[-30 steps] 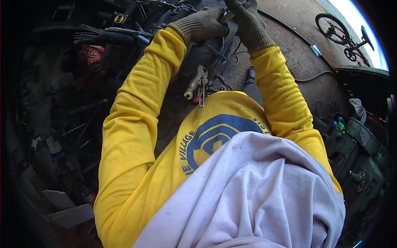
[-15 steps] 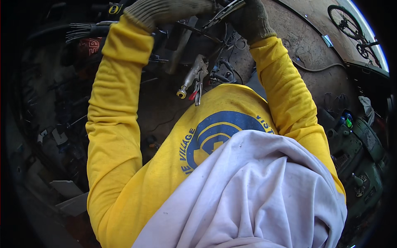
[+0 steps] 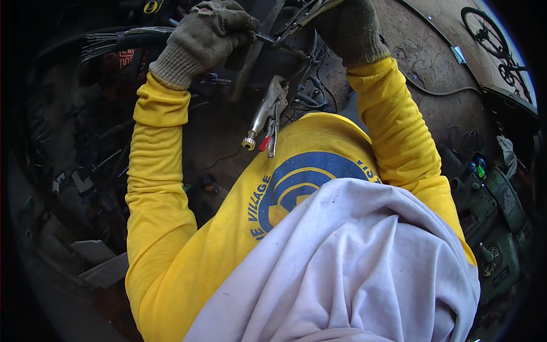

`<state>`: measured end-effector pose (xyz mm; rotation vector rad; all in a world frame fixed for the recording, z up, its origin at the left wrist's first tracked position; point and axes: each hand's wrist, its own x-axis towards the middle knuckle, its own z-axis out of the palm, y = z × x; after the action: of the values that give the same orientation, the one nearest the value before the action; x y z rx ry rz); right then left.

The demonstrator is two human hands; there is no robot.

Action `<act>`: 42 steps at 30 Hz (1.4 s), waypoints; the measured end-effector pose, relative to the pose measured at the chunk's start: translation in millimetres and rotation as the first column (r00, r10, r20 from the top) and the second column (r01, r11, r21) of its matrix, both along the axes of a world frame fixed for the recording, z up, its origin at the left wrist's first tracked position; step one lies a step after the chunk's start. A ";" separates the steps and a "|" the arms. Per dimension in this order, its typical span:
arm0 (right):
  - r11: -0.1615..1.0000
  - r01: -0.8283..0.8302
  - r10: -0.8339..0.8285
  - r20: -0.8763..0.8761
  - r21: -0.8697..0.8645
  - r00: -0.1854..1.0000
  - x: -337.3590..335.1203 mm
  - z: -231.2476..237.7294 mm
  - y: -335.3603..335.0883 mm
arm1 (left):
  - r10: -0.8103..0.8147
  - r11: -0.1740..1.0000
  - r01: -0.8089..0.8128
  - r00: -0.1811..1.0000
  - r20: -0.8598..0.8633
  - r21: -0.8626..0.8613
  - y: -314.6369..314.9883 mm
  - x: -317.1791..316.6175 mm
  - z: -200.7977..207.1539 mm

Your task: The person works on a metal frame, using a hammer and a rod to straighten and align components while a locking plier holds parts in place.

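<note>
Left hand: the gloved left hand (image 3: 208,40) is at the far left, fingers curled against the left end of a thin bar (image 3: 290,50); I cannot tell whether it grasps the bar or merely touches it.
Right hand: the gloved right hand (image 3: 350,34), far and slightly right, grasps the handles of silver pliers (image 3: 305,21); how tightly, I cannot tell.
Pliers: they slant between the hands, tips toward the left and touching or just beside the bar. If the bite is shallow, the tips could slide off and throw the right hand sideways.
Bar: a sudden turn could jab the left fingers, which are close to the tips.
Glove: the left one looks worn through at its far edge, so a slip there could scrape skin.
Locking pliers: a second pair (image 3: 266,111), with a red lever (image 3: 264,143), hangs nearer, just beyond the yellow shirt (image 3: 228,205). Leaning forward could snag the shirt or knock the lever and loosen the clamp.
Cables: dark loops (image 3: 310,101) lie right of that clamp; a dropped tool could catch among them.
Cloth: the loose pale cloth (image 3: 364,251) over the chest could swing forward if the person bends.
</note>
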<state>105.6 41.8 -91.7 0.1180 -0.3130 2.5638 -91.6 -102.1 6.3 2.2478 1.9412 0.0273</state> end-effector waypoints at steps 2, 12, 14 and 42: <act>1.000 -0.003 0.005 0.082 -0.023 0.997 1.7 12.6 -7.8 | -0.032 0.999 0.031 0.998 0.046 0.020 -4.8 -5.2 -5.6; 0.979 0.197 -0.177 0.296 -0.041 0.939 -19.2 -3.8 -6.5 | 0.034 0.989 0.008 0.958 0.284 -0.146 4.9 -7.1 3.6; 0.992 0.095 -0.076 0.209 -0.083 0.975 -14.8 7.0 -7.9 | 0.007 0.994 0.022 0.961 0.276 -0.103 0.8 -8.0 0.5; 0.961 0.040 0.044 0.291 -0.275 0.956 -29.6 -19.0 23.2 | -0.021 0.993 0.047 0.973 0.230 -0.110 4.1 -12.1 -3.5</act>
<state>75.9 65.0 -110.7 -0.3726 -0.0570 2.5954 -103.7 -98.1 2.8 2.1011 1.7397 0.1593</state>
